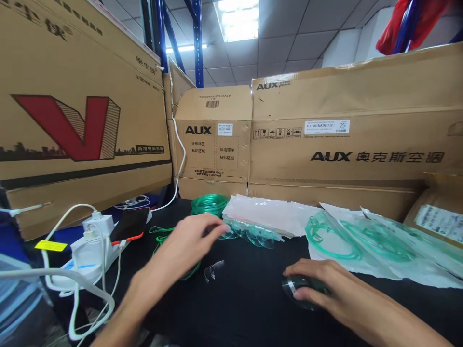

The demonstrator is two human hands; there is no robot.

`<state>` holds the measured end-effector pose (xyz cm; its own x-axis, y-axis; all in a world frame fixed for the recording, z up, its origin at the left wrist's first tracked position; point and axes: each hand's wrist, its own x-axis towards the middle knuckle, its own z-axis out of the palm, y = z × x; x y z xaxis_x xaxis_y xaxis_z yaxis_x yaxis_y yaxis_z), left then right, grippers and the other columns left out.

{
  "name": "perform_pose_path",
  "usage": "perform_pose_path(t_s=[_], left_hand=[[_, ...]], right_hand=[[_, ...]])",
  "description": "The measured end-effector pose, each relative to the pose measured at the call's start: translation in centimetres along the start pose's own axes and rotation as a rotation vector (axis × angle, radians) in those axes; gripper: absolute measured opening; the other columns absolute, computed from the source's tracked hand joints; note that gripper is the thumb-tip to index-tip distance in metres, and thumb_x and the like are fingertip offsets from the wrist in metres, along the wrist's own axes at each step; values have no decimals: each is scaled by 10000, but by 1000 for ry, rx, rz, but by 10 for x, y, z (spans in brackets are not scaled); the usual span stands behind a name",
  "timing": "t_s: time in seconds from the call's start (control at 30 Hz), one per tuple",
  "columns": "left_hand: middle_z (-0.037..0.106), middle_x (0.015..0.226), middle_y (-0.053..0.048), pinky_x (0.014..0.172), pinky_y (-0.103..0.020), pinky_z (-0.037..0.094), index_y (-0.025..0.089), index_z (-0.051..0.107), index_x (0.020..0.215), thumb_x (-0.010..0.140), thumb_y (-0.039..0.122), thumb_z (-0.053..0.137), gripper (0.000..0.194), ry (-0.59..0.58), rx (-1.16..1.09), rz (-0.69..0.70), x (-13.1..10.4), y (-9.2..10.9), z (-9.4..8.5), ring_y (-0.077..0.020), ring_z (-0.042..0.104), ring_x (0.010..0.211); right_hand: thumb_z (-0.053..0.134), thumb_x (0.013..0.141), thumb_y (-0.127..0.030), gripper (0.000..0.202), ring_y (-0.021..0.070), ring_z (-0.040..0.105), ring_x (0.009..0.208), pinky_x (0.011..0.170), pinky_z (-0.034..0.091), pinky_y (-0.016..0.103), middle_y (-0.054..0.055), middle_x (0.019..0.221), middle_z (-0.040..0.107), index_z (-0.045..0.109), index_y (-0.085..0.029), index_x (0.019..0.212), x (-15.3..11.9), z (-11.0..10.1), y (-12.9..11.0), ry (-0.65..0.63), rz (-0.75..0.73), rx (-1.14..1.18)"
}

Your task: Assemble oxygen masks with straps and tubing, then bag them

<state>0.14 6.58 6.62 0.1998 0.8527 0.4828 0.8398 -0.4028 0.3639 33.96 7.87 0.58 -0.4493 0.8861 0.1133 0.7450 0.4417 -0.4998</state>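
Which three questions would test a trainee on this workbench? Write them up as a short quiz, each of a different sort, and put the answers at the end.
1. True or false: the right hand is on the rounded item.
2. What colour is the large V on the left carton? a) blue b) red c) yellow
3. Fill in, as seen in the picture: the green coil lies to the ____ of the green tubing on the white packets.

Key: 1 true; 2 b; 3 left

A workspace walled by cardboard boxes (pixel 343 106), blue shelving posts (pixel 198 48) above.
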Motion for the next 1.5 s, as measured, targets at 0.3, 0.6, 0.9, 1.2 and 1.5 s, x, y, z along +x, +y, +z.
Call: perform_pose_path(t_s=[0.3,0.6,0.9,1.2,1.5], left_hand=[[735,1002,3,792,-298,462,308,766,945,956,623,531,393,-148,204,-189,-51,-58,-13,-234,684,895],[693,1017,1,721,-280,455,307,747,945,956,509,573,267,-198,224,-150,-57,-56,7,-200,679,838],[747,1055,-15,725,-337,458,289,774,947,930,561,544,357,179,224,-160,-19,-35,-23,-229,667,773],[776,882,-7,723,-342,504,279,690,1050,963,599,552,360,518,-42,-121,51,2,-47,-210,686,728],[725,1197,-83,880,-357,558,198,675,1071,978,454,613,279,394,-309,174,73,51,-35,-225,687,1034]], right_hand=[[585,896,-708,475,296,594,1329,1118,469,401,-55,1419,647,647,-502,1319,-8,-7,3,-30,44,-24],[558,888,-749,513,295,557,1361,1166,412,447,-64,1463,604,595,-536,1353,-9,-4,-2,-72,67,-53],[553,906,-727,512,300,561,1356,1152,436,449,-44,1461,608,593,-509,1367,-14,-2,-2,-61,28,-35],[592,925,-653,474,291,585,1339,1142,452,425,-40,1465,608,601,-493,1372,-18,-7,-6,-39,1,-7],[585,963,-535,436,282,592,1337,1138,454,414,-31,1467,611,587,-484,1396,-18,-7,0,-19,-48,-37]])
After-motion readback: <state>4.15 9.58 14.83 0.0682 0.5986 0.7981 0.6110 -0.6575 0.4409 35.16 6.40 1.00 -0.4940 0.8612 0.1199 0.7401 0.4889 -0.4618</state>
